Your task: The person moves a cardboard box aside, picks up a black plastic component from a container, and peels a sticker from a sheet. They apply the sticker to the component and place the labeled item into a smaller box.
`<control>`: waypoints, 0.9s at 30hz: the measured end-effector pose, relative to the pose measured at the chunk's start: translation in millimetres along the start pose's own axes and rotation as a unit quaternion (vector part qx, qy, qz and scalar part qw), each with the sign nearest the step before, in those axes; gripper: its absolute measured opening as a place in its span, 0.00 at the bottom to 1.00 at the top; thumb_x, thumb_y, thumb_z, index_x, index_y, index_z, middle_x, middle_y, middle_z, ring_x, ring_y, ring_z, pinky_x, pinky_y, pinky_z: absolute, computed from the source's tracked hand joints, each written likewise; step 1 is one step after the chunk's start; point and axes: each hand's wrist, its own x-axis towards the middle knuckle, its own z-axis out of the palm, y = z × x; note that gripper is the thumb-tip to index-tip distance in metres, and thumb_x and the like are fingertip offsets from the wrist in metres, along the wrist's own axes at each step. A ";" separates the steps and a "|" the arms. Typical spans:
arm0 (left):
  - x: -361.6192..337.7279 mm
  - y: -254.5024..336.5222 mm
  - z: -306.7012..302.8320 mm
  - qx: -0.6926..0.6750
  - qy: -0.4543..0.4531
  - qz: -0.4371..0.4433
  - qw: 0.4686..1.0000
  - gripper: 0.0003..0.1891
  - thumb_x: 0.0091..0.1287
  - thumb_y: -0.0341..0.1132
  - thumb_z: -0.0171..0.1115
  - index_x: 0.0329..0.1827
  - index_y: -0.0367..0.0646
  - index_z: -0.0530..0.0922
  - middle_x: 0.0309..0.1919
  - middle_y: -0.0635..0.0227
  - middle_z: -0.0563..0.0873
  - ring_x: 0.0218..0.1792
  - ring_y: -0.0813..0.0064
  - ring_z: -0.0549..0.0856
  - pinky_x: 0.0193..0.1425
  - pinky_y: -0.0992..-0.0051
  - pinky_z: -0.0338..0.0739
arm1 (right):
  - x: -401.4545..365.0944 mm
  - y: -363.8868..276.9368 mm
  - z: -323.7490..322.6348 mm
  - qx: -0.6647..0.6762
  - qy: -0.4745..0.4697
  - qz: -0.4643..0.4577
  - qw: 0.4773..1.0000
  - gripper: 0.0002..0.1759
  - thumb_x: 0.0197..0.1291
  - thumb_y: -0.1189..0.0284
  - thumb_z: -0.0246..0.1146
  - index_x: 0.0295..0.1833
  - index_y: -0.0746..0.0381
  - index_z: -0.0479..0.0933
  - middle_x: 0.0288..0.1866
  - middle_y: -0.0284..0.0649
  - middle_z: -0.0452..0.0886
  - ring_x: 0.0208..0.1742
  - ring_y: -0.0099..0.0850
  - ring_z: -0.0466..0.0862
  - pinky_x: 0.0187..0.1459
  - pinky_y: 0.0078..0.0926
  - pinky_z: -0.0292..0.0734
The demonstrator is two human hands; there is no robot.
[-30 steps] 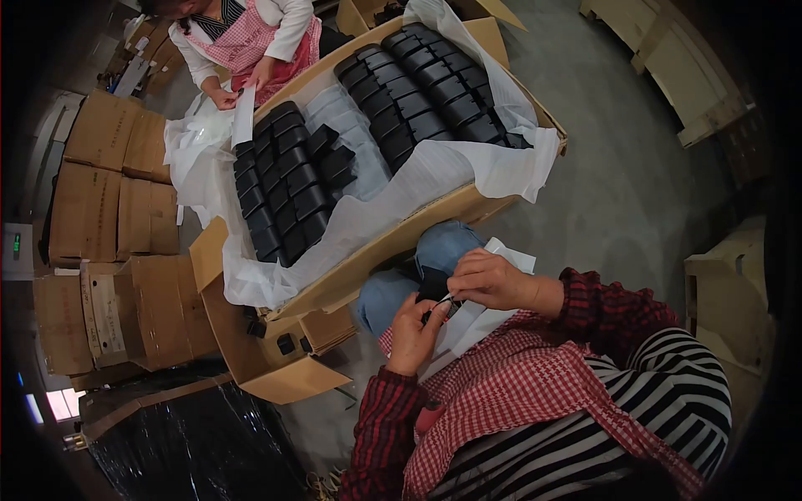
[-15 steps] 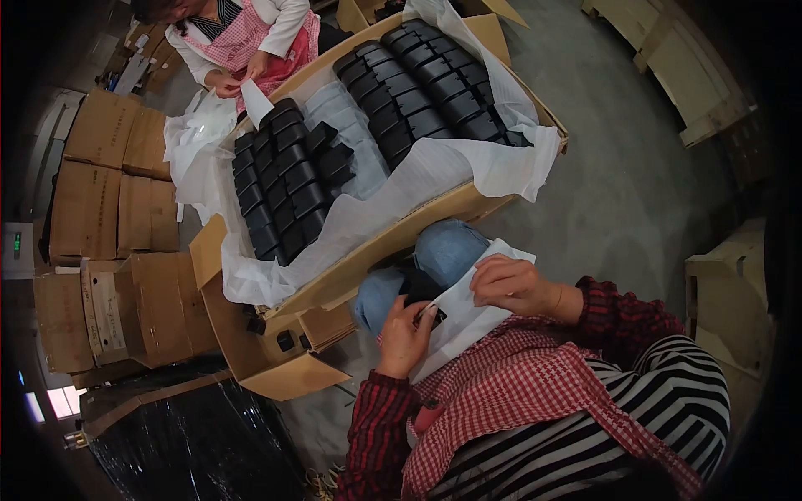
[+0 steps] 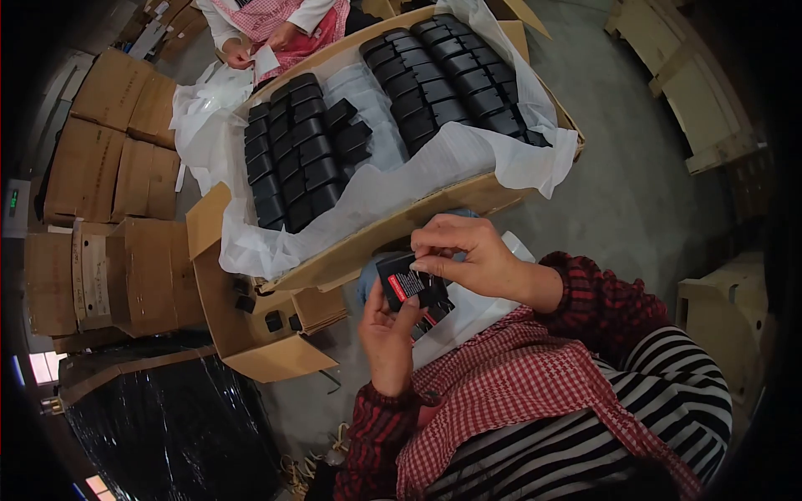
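My left hand (image 3: 389, 341) grips a small black part (image 3: 391, 269) above my lap, thumb on its near side. A black label (image 3: 407, 285) with a red strip and fine white print lies against that part. Bent over it from the right, my right hand (image 3: 472, 257) pinches the label's upper corner between thumb and forefinger. Whether the label is stuck down cannot be made out. Beneath both hands a white sheet (image 3: 480, 316) rests on my lap, with black-and-red printed pieces (image 3: 436, 316) showing on it near my left hand.
Ahead stands a large carton (image 3: 368, 242) lined with white foam sheet (image 3: 468, 154), holding rows of black parts (image 3: 305, 150). A smaller open box (image 3: 276, 363) is at its left corner. Stacked cartons (image 3: 83, 167) line the left. Across the carton, another person's hands (image 3: 259, 50) hold a white piece.
My right hand has moved left from the white sheet to the black part. My left hand has raised the part, and its red-striped label now shows. The view has shifted slightly.
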 end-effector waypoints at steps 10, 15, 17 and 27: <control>-3.5 4.6 0.4 -0.043 -0.022 -0.031 0.998 0.17 0.68 0.24 0.60 0.59 0.36 0.72 0.48 0.67 0.82 0.44 0.82 0.82 0.46 0.80 0.81 | 2.0 1.4 16.2 0.019 0.043 0.059 0.997 0.13 0.54 0.77 0.71 0.46 0.64 0.81 0.36 0.35 0.81 0.35 0.21 0.81 0.36 0.18 0.77; -2.7 4.2 -1.1 -0.048 -0.024 -0.033 0.998 0.17 0.68 0.24 0.60 0.58 0.37 0.71 0.48 0.68 0.81 0.45 0.82 0.81 0.46 0.80 0.81 | 3.1 2.8 19.0 0.047 0.048 0.086 0.994 0.13 0.55 0.76 0.71 0.47 0.64 0.82 0.36 0.34 0.81 0.35 0.21 0.81 0.38 0.18 0.77; -2.3 3.8 -1.9 -0.048 -0.028 -0.033 0.998 0.17 0.68 0.24 0.60 0.58 0.38 0.71 0.50 0.69 0.81 0.46 0.82 0.81 0.47 0.79 0.81 | 3.1 4.4 19.5 0.032 0.042 0.077 0.996 0.13 0.55 0.76 0.71 0.47 0.64 0.82 0.36 0.35 0.80 0.36 0.21 0.81 0.38 0.18 0.77; -0.2 2.4 -0.7 -0.050 -0.028 -0.042 0.997 0.17 0.68 0.24 0.60 0.58 0.38 0.71 0.49 0.68 0.80 0.46 0.82 0.81 0.48 0.79 0.82 | 3.4 5.9 15.7 0.021 0.041 0.071 0.996 0.13 0.55 0.76 0.71 0.47 0.64 0.81 0.35 0.34 0.80 0.35 0.20 0.81 0.37 0.18 0.77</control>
